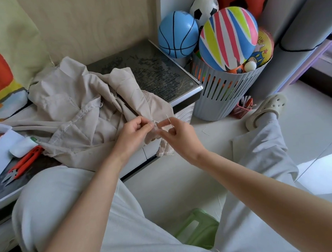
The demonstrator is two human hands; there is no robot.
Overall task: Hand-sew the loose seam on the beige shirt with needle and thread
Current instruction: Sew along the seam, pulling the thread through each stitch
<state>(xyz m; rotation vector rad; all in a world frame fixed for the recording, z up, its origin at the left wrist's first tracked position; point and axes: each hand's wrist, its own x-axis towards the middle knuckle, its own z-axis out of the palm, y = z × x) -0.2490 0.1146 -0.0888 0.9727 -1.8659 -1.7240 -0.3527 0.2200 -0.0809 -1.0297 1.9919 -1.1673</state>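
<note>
While our left hand pinches a puckered fold of the soft, crumpled beige shirt, our right hand grips a thin, straight metal needle just beside it. Behind both hands the matte cloth heaps on the glossy dark desk. Orange-handled snips lie well left.

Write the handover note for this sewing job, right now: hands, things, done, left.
Left hand pinches an edge of the beige shirt.
Right hand pinches the needle, right beside that edge.
The shirt's bulk lies bunched on the dark table; orange snips lie at its left.
Stitches done: too small to tell.
Left: finish stitching, knot off, snip.
</note>
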